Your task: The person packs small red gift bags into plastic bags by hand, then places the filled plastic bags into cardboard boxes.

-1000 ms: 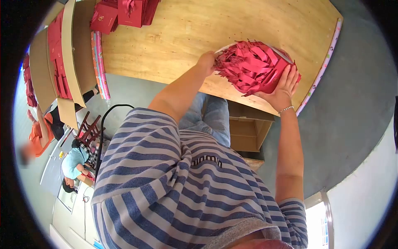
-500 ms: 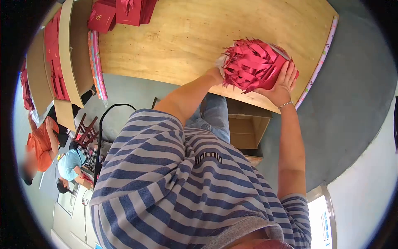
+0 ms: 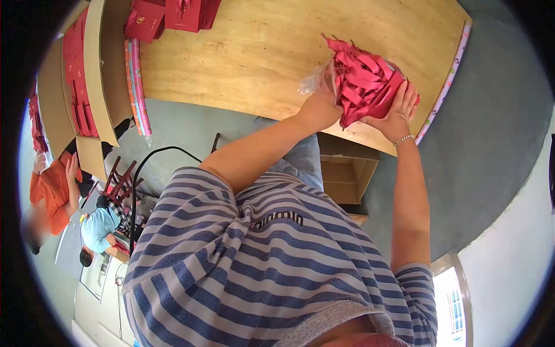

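Note:
A bundle of red paper gift bags (image 3: 378,104) with many loose red ribbon handles (image 3: 365,81) lies at the front right of the wooden table. Clear plastic wrapping (image 3: 315,81) shows at its left end and along its far side. My left hand (image 3: 325,107) is against the left end, by the ribbons and plastic; its fingers are mostly hidden. Around the right end, my right hand (image 3: 396,115) grips the bags, thumb on the near side and fingers stretched along the outer side.
Red gift bags (image 3: 191,14) are stacked at the table's (image 3: 243,63) far left. An open cardboard box (image 3: 110,69) with more red bags stands left. Another box (image 3: 344,173) is under the table. Two people (image 3: 55,191) and a stool (image 3: 118,182) are at the left.
My left hand has moved right, in against the ribbons, and they are bunched closer together. More plastic shows left of the bundle. My right hand stays on the right end.

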`<state>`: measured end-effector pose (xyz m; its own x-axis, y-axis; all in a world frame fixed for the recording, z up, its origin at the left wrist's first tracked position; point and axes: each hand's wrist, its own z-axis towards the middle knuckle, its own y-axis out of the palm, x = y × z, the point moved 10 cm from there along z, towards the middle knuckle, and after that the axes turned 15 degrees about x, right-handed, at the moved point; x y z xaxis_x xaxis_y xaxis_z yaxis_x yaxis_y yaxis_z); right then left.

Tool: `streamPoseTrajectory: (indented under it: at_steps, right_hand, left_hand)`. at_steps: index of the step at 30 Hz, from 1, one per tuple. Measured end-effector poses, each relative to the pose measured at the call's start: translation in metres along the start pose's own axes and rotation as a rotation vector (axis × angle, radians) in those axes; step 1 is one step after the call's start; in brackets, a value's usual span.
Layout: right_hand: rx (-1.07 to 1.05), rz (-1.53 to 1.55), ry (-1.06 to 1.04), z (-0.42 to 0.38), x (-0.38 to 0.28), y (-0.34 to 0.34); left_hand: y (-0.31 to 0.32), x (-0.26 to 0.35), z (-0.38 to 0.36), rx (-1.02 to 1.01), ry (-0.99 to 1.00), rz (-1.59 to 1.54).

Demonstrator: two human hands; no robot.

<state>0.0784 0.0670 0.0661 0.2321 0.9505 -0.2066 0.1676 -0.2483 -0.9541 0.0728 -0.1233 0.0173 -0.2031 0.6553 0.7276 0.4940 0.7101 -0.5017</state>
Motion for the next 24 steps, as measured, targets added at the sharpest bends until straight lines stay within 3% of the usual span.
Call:
streamPoseTrajectory:
  at_steps: [3, 6, 8, 9, 11, 12, 14, 18, 20, 21, 23, 24]
  right_hand:
    - [0.005, -0.012, 0.006, 0.002, -0.001, -0.001]
    - [0.036, 0.031, -0.003, 0.002, 0.001, -0.001]
    - [0.055, 0.007, -0.016, 0.000, 0.001, -0.001]
    - [0.057, 0.008, -0.010, -0.001, 0.002, -0.001]
    - [0.046, 0.009, 0.003, 0.000, 0.002, -0.002]
    - [0.052, 0.007, 0.007, 0.000, 0.001, -0.004]
    - [0.027, 0.002, 0.016, 0.000, 0.000, -0.003]
    - [0.010, -0.020, 0.047, -0.001, -0.002, -0.006]
    - [0.013, -0.023, 0.052, -0.001, -0.001, -0.005]
    - [0.010, -0.026, 0.053, -0.001, -0.001, -0.006]
    - [-0.001, -0.028, 0.064, 0.001, -0.001, -0.006]
    - [-0.026, -0.029, 0.069, 0.000, 0.000, -0.005]
  left_hand:
    - [-0.013, -0.001, 0.019, 0.152, 0.046, 0.127]
    - [-0.014, -0.035, 0.061, 0.248, -0.046, -0.030]
    - [-0.007, -0.089, 0.081, 0.309, -0.472, -0.287]
    - [-0.007, -0.092, 0.094, 0.305, -0.469, -0.283]
    - [0.023, -0.108, 0.101, 0.206, -0.883, -0.938]
    - [0.021, -0.107, 0.108, 0.201, -0.877, -0.936]
    - [0.032, -0.090, 0.119, 0.042, -0.913, -1.265]
    - [0.038, -0.075, 0.136, -0.044, -0.884, -1.120]
    - [0.013, -0.087, 0.149, 0.160, -0.762, -0.668]
    - [0.010, -0.079, 0.152, 0.156, -0.754, -0.665]
    - [0.000, -0.055, 0.167, 0.130, -0.600, -0.412]
    - [0.005, -0.041, 0.186, 0.087, -0.423, -0.293]
